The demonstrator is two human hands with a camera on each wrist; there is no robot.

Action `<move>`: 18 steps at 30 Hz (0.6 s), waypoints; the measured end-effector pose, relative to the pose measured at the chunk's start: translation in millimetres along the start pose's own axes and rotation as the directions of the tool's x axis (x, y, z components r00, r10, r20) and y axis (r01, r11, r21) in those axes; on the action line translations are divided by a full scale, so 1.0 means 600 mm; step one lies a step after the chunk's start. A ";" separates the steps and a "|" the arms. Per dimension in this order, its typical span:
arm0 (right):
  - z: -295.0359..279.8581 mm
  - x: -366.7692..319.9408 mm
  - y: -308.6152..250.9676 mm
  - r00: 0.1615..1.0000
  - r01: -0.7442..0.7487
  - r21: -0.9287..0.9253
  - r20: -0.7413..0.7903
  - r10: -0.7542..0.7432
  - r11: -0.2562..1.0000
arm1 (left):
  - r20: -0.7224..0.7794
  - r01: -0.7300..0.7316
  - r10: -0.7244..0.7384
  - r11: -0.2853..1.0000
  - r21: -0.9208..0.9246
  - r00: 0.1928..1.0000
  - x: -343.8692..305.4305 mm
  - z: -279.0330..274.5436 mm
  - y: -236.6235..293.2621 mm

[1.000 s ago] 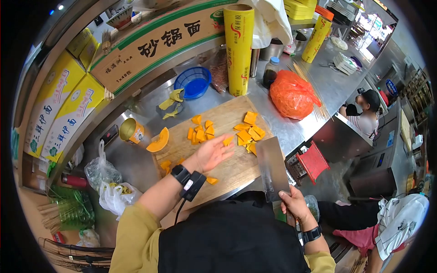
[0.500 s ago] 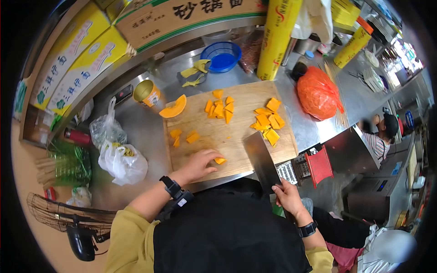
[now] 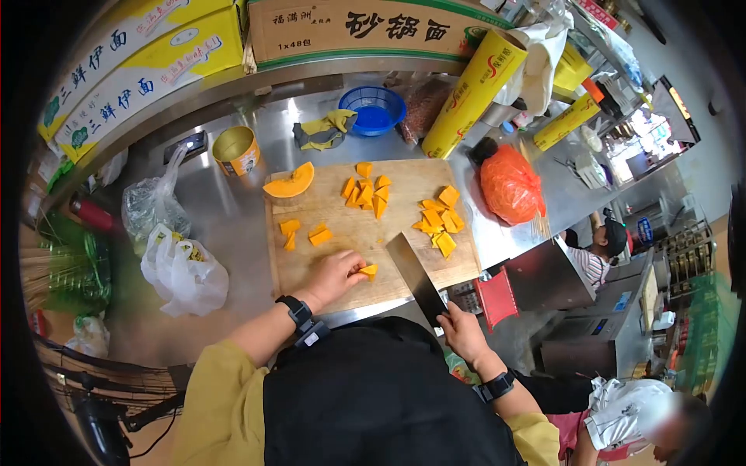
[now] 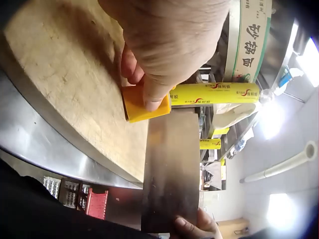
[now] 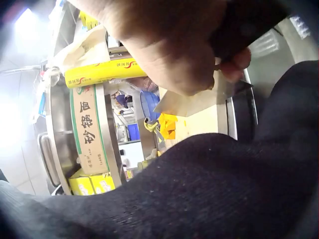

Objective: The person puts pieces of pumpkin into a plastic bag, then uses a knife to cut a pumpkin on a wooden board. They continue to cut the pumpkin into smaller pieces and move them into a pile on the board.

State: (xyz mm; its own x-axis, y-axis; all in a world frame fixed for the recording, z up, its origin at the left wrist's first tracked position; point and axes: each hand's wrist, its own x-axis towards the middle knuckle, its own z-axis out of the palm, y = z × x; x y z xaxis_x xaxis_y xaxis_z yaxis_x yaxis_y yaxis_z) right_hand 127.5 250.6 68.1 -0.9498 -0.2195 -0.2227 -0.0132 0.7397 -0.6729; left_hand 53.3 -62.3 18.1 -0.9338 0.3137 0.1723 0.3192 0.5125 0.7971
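On the wooden cutting board (image 3: 322,206), my left hand (image 3: 336,278) pinches a small orange pumpkin piece (image 4: 144,105) between thumb and fingers near the front edge. My right hand (image 3: 464,332) grips the handle of a broad cleaver (image 3: 414,270). Its blade slants across the front of the board, just right of the pinched piece and apart from it in the head view. Cut pumpkin chunks (image 3: 365,191) lie at the back middle, with another pile (image 3: 441,220) to the right and several loose pieces (image 3: 319,234) on the left. An uncut pumpkin wedge (image 3: 290,183) rests on the back left corner.
Behind the board are an open can (image 3: 236,151), a yellow-grey glove (image 3: 325,130), a blue basket (image 3: 371,110) and a yellow film roll (image 3: 475,93). A red bag (image 3: 511,185) stands right, white plastic bags (image 3: 185,273) left. Another person (image 3: 633,408) is at lower right.
My left hand came down from the board's middle to its front edge and took hold of a pumpkin piece there. The cleaver has shifted left, nearer that piece. The head view has turned.
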 end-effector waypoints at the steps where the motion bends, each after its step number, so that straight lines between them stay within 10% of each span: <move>1: -0.001 -0.004 -0.016 0.999 0.043 -0.018 -0.028 -0.044 0.999 | 0.011 -0.008 0.009 0.999 -0.033 1.000 -0.001 0.002 -0.004; 13: 0.012 -0.013 -0.119 0.996 0.086 -0.028 0.026 -0.086 0.996 | 0.013 -0.433 0.433 0.901 0.001 0.901 0.010 -0.033 -0.031; 18: 0.020 -0.018 -0.120 0.997 0.069 -0.070 0.052 -0.065 0.995 | 0.088 -0.397 0.396 0.918 -0.008 0.914 0.009 -0.029 -0.035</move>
State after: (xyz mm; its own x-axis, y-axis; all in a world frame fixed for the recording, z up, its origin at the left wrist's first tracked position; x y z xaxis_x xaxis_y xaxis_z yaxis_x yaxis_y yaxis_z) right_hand 142.5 192.0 110.5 -0.9294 -0.3000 -0.2147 -0.1004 0.7657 -0.6353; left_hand 38.9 -85.2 12.4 -0.7131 0.5596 0.4223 0.6620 0.3394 0.6682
